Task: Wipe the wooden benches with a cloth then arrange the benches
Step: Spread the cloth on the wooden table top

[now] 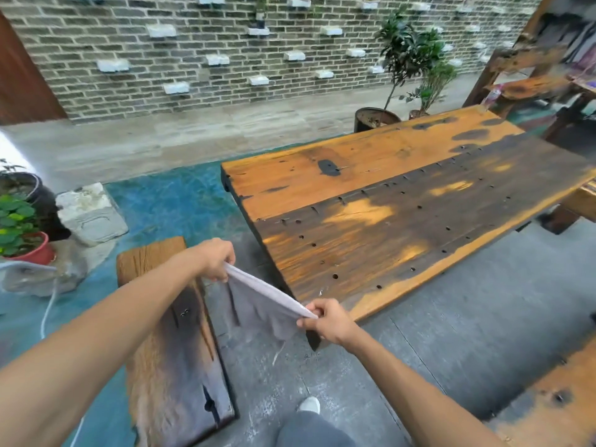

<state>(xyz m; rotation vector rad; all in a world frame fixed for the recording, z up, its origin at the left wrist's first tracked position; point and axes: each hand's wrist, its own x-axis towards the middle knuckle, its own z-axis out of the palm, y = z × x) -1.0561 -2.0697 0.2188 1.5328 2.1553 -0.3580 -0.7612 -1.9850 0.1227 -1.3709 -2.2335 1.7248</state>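
Your left hand [215,257] and your right hand [325,321] each pinch a top corner of the grey cloth [261,306], so both grips are clenched on the fabric and its upper edge is pulled taut between them while the rest hangs loose below. The cloth hangs in the air over the grey floor [467,333], in the gap between the narrow wooden bench [174,366] under your left forearm and the near corner of the large wooden bench [387,204] ahead of you; it touches neither bench top. The narrow bench runs away from you, its surface worn orange and dark grey. The large one is orange along its far plank and dark, dotted with small holes, on its near plank. Another wooden bench edge [561,401] shows at the lower right. Your shoe [309,404] and trouser leg stand on the floor below the cloth. Potted plants [409,59] stand by the brick wall [193,43] beyond, and a red pot [35,253] with a green plant sits at the left beside a stone block [92,214].
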